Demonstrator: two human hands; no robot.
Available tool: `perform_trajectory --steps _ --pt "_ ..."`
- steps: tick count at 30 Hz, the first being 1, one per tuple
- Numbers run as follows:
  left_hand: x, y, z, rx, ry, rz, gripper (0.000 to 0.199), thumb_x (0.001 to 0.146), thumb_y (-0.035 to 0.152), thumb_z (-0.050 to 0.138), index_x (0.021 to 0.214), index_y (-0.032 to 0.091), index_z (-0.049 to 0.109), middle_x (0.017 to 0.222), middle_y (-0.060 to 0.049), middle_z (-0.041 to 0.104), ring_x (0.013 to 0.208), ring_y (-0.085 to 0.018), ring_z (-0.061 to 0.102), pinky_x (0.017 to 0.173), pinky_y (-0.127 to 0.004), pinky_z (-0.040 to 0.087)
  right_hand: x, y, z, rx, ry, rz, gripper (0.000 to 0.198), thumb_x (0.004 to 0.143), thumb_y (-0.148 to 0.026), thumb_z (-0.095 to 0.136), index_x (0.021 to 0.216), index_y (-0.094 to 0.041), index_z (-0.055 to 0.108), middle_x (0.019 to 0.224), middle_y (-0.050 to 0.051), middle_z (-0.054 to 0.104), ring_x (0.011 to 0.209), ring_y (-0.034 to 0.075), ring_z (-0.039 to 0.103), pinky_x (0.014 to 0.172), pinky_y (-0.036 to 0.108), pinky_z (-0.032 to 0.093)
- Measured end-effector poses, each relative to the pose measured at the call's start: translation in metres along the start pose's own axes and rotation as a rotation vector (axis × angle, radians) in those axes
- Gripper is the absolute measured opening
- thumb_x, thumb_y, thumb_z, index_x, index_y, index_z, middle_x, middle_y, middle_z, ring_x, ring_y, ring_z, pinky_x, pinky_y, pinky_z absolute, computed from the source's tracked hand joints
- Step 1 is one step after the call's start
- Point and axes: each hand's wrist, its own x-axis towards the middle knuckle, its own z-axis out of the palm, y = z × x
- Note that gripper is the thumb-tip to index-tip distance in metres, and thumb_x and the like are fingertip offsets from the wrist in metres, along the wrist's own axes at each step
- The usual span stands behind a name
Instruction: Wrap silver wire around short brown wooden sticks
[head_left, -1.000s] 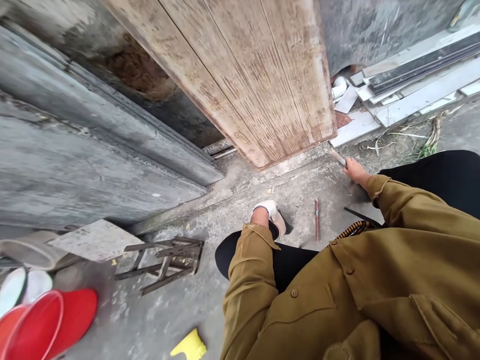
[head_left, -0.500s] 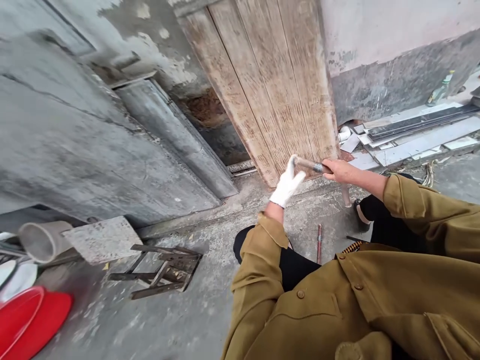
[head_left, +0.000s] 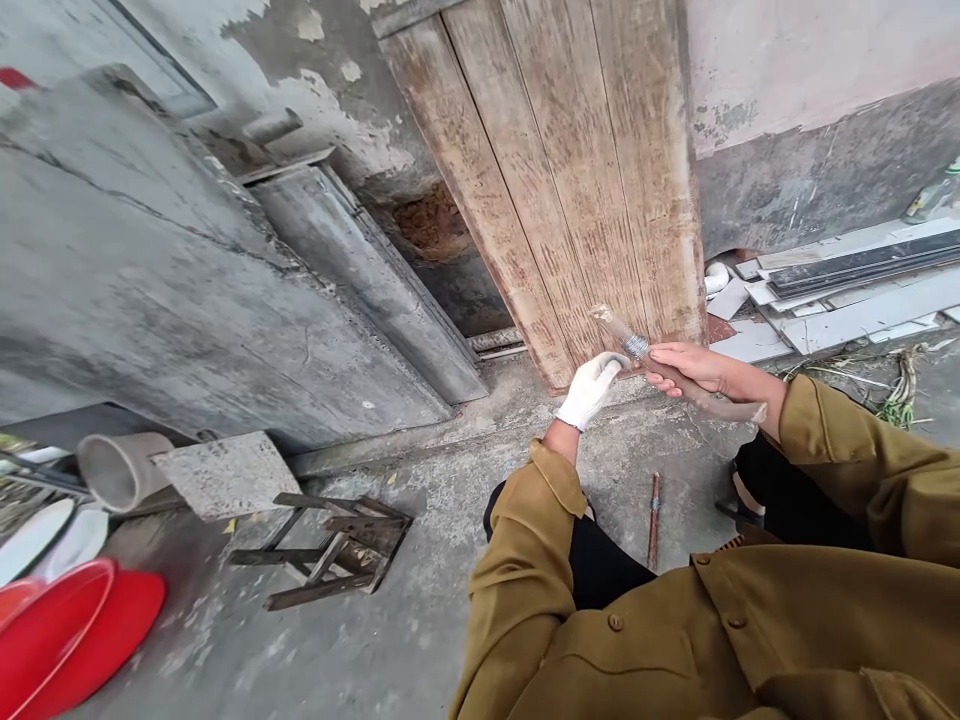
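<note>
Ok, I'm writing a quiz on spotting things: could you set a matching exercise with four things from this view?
1. left hand
2. wire-bound tool
3. reddish stick
4. wooden panel

A. lying on the ground
B. brown, with dark seams
C. wearing a white glove
D. held in the right hand

Pairs: 1-C, 2-D, 3-A, 4-B

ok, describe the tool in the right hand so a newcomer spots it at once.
Start at the tall wooden panel. In front of its foot, the bare right hand grips the tool. Unlike the straight red stick on the ground, it is brown and bent, with a silvery band.
</note>
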Motion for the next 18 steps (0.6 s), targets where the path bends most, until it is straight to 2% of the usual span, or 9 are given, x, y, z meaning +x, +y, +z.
perform_trajectory --steps 3,5,7,11,13,15,16,18 --pt "0.011 -0.008 0.010 0.266 -0.035 -0.073 0.028 0.099 0.031 0.045 0.102 0.017 0.069 0.100 -0.006 0.072 0.095 -0.019 0.065 0.089 -0.026 0.046 -0.002 0.002 0.005 0.118 -0.069 0.045 0.033 0.095 -0.050 0.054 0.087 -0.019 0.048 0.070 -0.002 0.044 0.051 0.006 0.037 0.045 0.019 0.032" --pt "0.015 -0.009 0.017 0.496 -0.050 -0.134 0.026 0.098 0.029 0.047 0.106 0.019 0.070 0.101 -0.007 0.072 0.097 -0.022 0.065 0.087 -0.028 0.045 -0.002 0.003 0.006 0.058 -0.036 0.013 0.032 0.096 -0.050 0.053 0.089 -0.019 0.049 0.072 -0.001 0.047 0.051 0.006 0.038 0.045 0.019 0.032" --pt "0.015 -0.005 0.021 0.686 -0.042 -0.136 0.028 0.099 0.028 0.046 0.110 0.020 0.070 0.104 -0.009 0.071 0.097 -0.023 0.065 0.086 -0.031 0.044 -0.002 0.003 0.002 -0.115 0.078 -0.050 0.031 0.096 -0.049 0.053 0.087 -0.019 0.048 0.073 0.000 0.051 0.051 0.007 0.042 0.046 0.021 0.035" --pt "0.008 0.016 0.022 0.927 -0.058 -0.008 0.029 0.100 0.027 0.044 0.105 0.021 0.071 0.112 -0.012 0.066 0.106 -0.026 0.058 0.090 -0.038 0.043 0.000 0.000 -0.019 -0.604 0.442 -0.111 0.023 0.096 -0.040 0.052 0.087 -0.019 0.051 0.072 0.000 0.054 0.056 0.010 0.048 0.052 0.024 0.039" --pt "0.004 0.024 0.024 0.893 -0.039 0.076 0.025 0.098 0.029 0.048 0.099 0.021 0.072 0.122 -0.012 0.064 0.118 -0.029 0.052 0.099 -0.043 0.040 0.002 -0.001 -0.031 -0.893 0.584 -0.083 0.018 0.093 -0.036 0.053 0.098 -0.018 0.057 0.080 0.003 0.061 0.067 0.015 0.055 0.060 0.026 0.042" --pt "0.003 0.028 0.029 0.643 -0.052 0.114 0.024 0.097 0.032 0.051 0.092 0.019 0.070 0.123 -0.011 0.065 0.122 -0.029 0.050 0.105 -0.045 0.038 0.005 -0.001 -0.042 -1.180 0.662 -0.047 0.028 0.093 -0.038 0.055 0.113 -0.018 0.059 0.095 0.008 0.068 0.082 0.021 0.061 0.069 0.030 0.043" --pt "0.003 0.027 0.032 0.498 -0.075 0.105 0.026 0.097 0.034 0.049 0.090 0.018 0.068 0.116 -0.012 0.067 0.117 -0.027 0.054 0.104 -0.044 0.040 0.007 -0.001 -0.047 -1.303 0.685 -0.031 0.035 0.094 -0.039 0.054 0.121 -0.018 0.058 0.103 0.011 0.069 0.089 0.024 0.063 0.072 0.032 0.044" --pt "0.004 0.021 0.039 0.194 -0.141 0.027 0.035 0.100 0.039 0.040 0.090 0.016 0.064 0.085 -0.009 0.067 0.091 -0.022 0.064 0.091 -0.040 0.049 0.011 0.000 -0.056 -1.486 0.716 0.007 0.043 0.097 -0.040 0.049 0.133 -0.017 0.053 0.117 0.016 0.068 0.097 0.029 0.064 0.076 0.036 0.045"
